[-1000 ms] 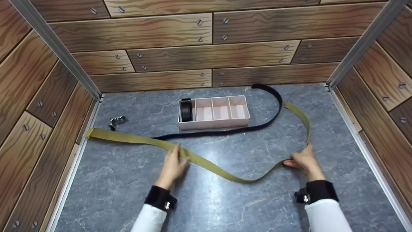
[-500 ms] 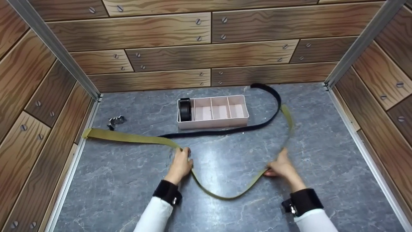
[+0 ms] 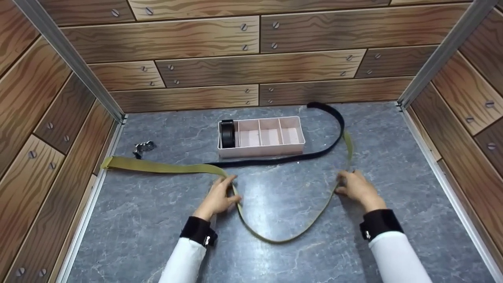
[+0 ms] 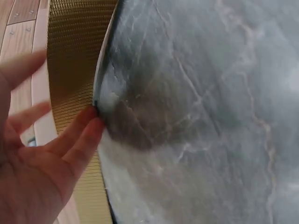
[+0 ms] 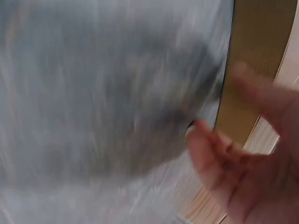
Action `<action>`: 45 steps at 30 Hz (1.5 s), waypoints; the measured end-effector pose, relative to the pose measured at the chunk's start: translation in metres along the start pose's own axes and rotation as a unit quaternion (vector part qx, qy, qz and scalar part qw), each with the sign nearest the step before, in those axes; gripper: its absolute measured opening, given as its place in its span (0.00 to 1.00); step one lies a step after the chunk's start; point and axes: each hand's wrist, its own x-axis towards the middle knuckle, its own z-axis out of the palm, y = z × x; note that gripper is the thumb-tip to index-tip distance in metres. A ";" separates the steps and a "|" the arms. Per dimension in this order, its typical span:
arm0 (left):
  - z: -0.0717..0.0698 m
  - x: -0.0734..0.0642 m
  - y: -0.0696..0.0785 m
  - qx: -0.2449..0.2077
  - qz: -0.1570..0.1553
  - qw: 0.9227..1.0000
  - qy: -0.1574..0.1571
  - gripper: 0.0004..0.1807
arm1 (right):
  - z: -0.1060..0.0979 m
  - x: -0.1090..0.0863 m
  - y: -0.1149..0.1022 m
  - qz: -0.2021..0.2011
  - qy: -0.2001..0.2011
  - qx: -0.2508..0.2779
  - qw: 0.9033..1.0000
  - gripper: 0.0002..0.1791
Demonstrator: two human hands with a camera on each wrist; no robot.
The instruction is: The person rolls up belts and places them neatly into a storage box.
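Observation:
A long olive webbing belt (image 3: 155,166) lies across the floor, its middle bowed toward the person in a loop. At the left bend, my left hand (image 3: 218,198) touches the belt's edge with its fingertips, thumb held apart; the left wrist view shows the belt (image 4: 70,60) beside those fingers. My right hand (image 3: 359,188) is at the belt's right side, near its far end. In the right wrist view the thumb and bent fingers stand apart around the belt (image 5: 261,42), blurred. Part of the belt is hidden behind this hand.
A pale pink divided box (image 3: 261,150) stands toward the back, a coiled black belt (image 3: 227,134) in its left compartment. A black strap (image 3: 271,161) curves in front and to its right, meeting the olive belt. Small metal pieces (image 3: 144,147) lie at left. Wood-patterned walls (image 3: 204,70) enclose the floor.
The olive belt's middle has been drawn toward the person into a deeper loop. My right hand came left, then went back and right, loosening its fingers. My left hand loosened after gripping the belt.

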 end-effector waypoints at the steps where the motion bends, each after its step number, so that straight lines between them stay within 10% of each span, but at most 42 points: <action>1: 0.000 -0.003 0.003 0.003 -0.001 1.000 -0.015 0.39 | -0.002 0.002 0.003 0.003 0.007 -0.003 1.000 0.19; 9: 0.013 -0.023 0.031 0.056 0.000 0.995 -0.082 0.43 | 0.004 0.007 0.005 0.138 0.133 -0.033 0.981 0.27; 16: 0.032 -0.029 0.047 0.073 0.053 0.990 -0.111 0.19 | 0.011 0.006 -0.013 0.175 0.080 -0.045 0.980 0.31; 25: -0.001 -0.028 0.001 0.036 -0.028 0.998 -0.036 0.19 | -0.007 -0.006 0.002 0.054 -0.017 0.039 0.998 0.28; 30: -0.022 -0.031 -0.023 0.033 -0.053 0.998 -0.010 0.21 | -0.019 -0.009 0.021 0.072 -0.019 0.049 0.996 0.21; 34: -0.023 -0.029 -0.024 0.027 -0.070 0.997 -0.013 0.26 | -0.025 -0.007 0.032 0.109 -0.016 0.032 0.993 0.13; 39: -0.016 -0.024 -0.019 0.042 -0.061 0.997 -0.012 0.22 | -0.024 -0.004 0.036 0.105 0.000 0.052 0.993 0.29; 45: -0.014 -0.019 -0.023 0.070 -0.096 0.990 0.078 0.10 | -0.025 -0.001 0.036 0.087 -0.019 0.024 0.996 0.25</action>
